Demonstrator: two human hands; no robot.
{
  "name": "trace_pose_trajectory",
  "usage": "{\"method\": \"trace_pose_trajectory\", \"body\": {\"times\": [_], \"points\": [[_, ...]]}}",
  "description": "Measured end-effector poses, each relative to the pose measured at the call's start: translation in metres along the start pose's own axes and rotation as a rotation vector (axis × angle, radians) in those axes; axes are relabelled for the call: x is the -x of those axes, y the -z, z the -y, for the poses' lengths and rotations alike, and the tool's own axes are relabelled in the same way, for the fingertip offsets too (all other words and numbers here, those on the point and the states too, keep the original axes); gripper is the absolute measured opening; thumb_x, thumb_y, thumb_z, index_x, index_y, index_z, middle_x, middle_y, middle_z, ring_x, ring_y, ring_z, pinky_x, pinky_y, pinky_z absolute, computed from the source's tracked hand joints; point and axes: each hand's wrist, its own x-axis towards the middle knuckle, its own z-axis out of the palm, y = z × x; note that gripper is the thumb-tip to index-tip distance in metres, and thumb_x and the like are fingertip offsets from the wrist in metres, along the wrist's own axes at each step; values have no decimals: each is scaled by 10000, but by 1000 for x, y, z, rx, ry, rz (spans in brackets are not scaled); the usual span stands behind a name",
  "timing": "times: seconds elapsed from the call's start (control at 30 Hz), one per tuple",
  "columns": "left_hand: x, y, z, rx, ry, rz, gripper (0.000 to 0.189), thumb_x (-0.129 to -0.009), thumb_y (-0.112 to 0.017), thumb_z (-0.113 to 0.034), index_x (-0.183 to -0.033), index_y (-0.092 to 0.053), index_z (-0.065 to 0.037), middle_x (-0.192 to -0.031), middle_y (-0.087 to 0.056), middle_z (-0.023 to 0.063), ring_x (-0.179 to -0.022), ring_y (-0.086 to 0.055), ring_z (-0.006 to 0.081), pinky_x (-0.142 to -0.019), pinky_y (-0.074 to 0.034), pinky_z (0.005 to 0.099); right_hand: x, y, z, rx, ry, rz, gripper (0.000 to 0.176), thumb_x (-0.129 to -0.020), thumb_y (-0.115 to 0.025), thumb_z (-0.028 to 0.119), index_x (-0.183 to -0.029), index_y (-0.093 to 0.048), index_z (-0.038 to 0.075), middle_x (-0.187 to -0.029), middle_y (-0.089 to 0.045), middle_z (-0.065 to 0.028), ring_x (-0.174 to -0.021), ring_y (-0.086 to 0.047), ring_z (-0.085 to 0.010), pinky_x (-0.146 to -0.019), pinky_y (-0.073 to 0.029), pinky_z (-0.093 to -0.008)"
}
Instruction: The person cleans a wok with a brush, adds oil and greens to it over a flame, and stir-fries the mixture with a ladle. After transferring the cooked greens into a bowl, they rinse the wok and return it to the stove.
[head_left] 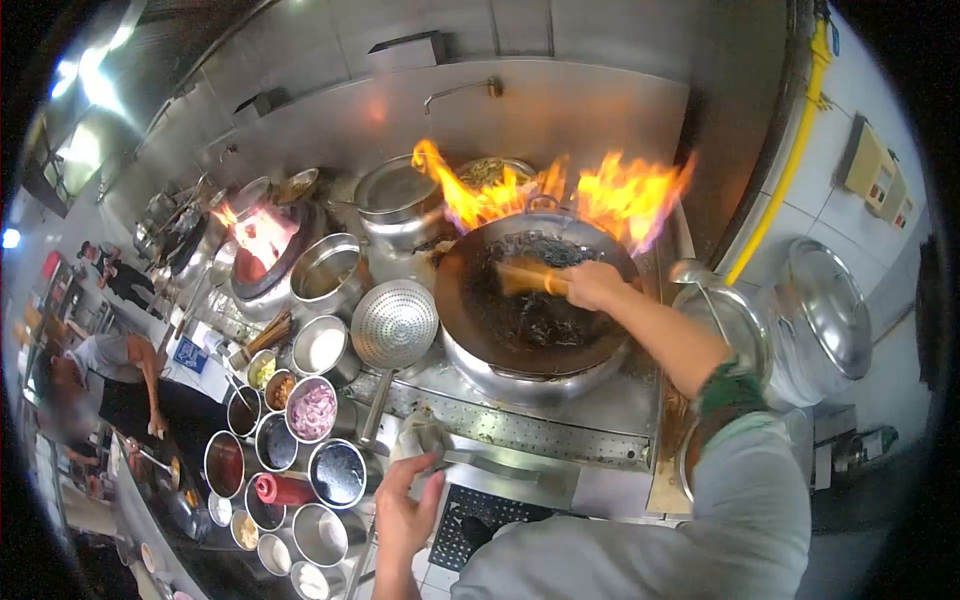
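Observation:
My right hand [597,285] is closed on a tan bamboo wok brush [530,278], its bristle end blurred and down inside the wok. The large dark wok [470,330] sits on a burner, with dark wet liquid at its bottom and high flames [635,200] behind its far rim. My left hand [408,510] is low in front of the stove, thumb and fingers apart, with nothing visible in it. Just beyond its fingertips, a greyish cloth [424,436] lies at the stove's front edge. A perforated skimmer [394,324] rests left of the wok.
Several metal pots of ingredients, including chopped onion [312,410], and a red squeeze bottle [284,490] crowd the left. A second burner [268,245] flames at the far left. Metal bowls [825,305] stand at the right. A co-worker [110,360] is at the left.

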Motion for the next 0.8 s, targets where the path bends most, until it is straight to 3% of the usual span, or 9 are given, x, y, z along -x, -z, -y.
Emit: {"method": "trace_pose_trajectory", "body": {"times": [0.13, 0.2, 0.33, 0.43, 0.47, 0.53, 0.57, 0.73, 0.8], "points": [[13, 23, 21, -62, 75, -56, 243, -858, -747, -102, -1074, -714, 4, -1018, -707, 190, -958, -684, 352, -849, -525, 383, -1, 8, -94, 6, 53, 242, 445, -839, -673, 424, -1267, -700, 305, -1058, -749, -117, -948, -724, -322, -840, -570, -437], [-7, 1, 6, -118, -26, -36, 242, -855, -747, -97, -1071, -714, 6, -1029, -703, 188, -962, -682, 349, -858, -524, 387, 0, 27, -48, -170, -24, 32, 472, -820, -714, 376, -1282, -687, 284, -1067, -741, -141, -950, -720, -334, -836, -565, -446], [-74, -84, -43, -223, -469, 66, 285, -850, -772, -171, -1089, -710, -30, -1073, -682, 169, -1044, -626, 366, -911, -496, 436, -46, -67, -6, -488, 191, -221, 481, -763, -781, 316, -1234, -699, 260, -1016, -746, -146, -912, -725, -336, -812, -573, -462], [-101, -134, -55, -339, -658, 50, 288, -840, -782, -243, -1023, -719, -29, -1049, -687, 152, -1026, -627, 359, -907, -500, 445, 31, -14, -6, -519, 306, 172, 534, -771, -754, 372, -1258, -691, 160, -1065, -739, -158, -962, -718, -332, -853, -556, -416], [-108, -141, -59, -431, -659, 119, 291, -850, -765, -280, -988, -713, -29, -1034, -683, 142, -1022, -626, 346, -893, -497, 438, 39, -13, -37, -378, 483, 107, 542, -768, -756, 387, -1269, -695, 189, -1052, -746, -144, -906, -732, -298, -805, -574, -381], [-116, -152, -64, -612, -651, 277, 329, -870, -730, -354, -918, -702, -30, -1003, -674, 121, -1014, -624, 320, -864, -490, 424, 79, 92, -63, -290, 72, 545, 530, -744, -796, 411, -1236, -729, 227, -1063, -758, -90, -925, -732, -230, -794, -583, -380], [-123, -158, -65, -634, -698, 248, 348, -877, -721, -395, -829, -724, -50, -938, -710, 150, -935, -671, 346, -814, -529, 464, 62, 86, -110, -247, 65, 559, 513, -727, -828, 386, -1209, -747, 228, -1062, -765, -69, -895, -734, -217, -793, -581, -384], [-145, -179, -51, -681, -699, 409, 475, -898, -667, -479, -732, -714, -36, -752, -697, 188, -728, -701, 357, -657, -546, 487, 57, 110, -125, 316, -158, -132, 353, -800, -740, 352, -1110, -764, 185, -1073, -750, -104, -990, -708, -327, -849, -567, -442], [-133, -177, -45, -710, -622, 416, 464, -899, -670, -478, -722, -699, -50, -755, -694, 170, -732, -696, 354, -657, -545, 484, 91, 134, -105, 84, -173, -243, 361, -826, -710, 338, -1141, -749, 165, -1088, -743, -123, -1013, -695, -350, -874, -558, -454]]}}
